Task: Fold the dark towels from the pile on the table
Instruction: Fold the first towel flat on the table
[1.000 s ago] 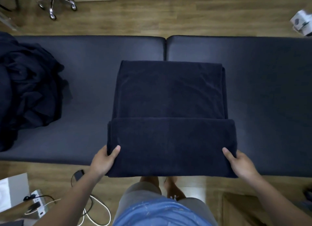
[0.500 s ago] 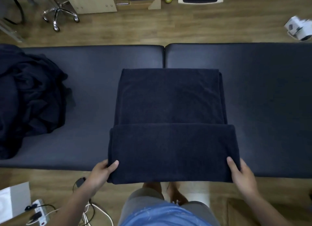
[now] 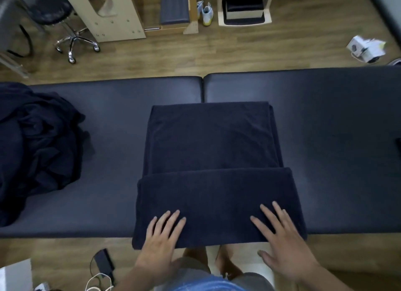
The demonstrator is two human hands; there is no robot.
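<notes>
A dark navy towel [image 3: 212, 151] lies flat in the middle of the padded table [image 3: 336, 121], its near part folded over into a thick band that overhangs the front edge. My left hand [image 3: 161, 236] rests palm down on the left of that band, fingers spread. On the band's right my right hand [image 3: 282, 236] also lies flat with its fingers apart. Neither hand grips the cloth. A crumpled pile of dark towels [image 3: 36, 147] sits at the table's left end.
Beyond the table are a wheeled stool [image 3: 65, 30], wooden furniture [image 3: 112, 12], a pair of shoes [image 3: 205, 13] and a white box [image 3: 364, 48] on the floor. Cables and a charger [image 3: 104, 262] lie on the floor by my legs.
Both hands have let go of the band's lower corners and moved inward onto its top, now lying flat. The view has tilted up, showing more of the room.
</notes>
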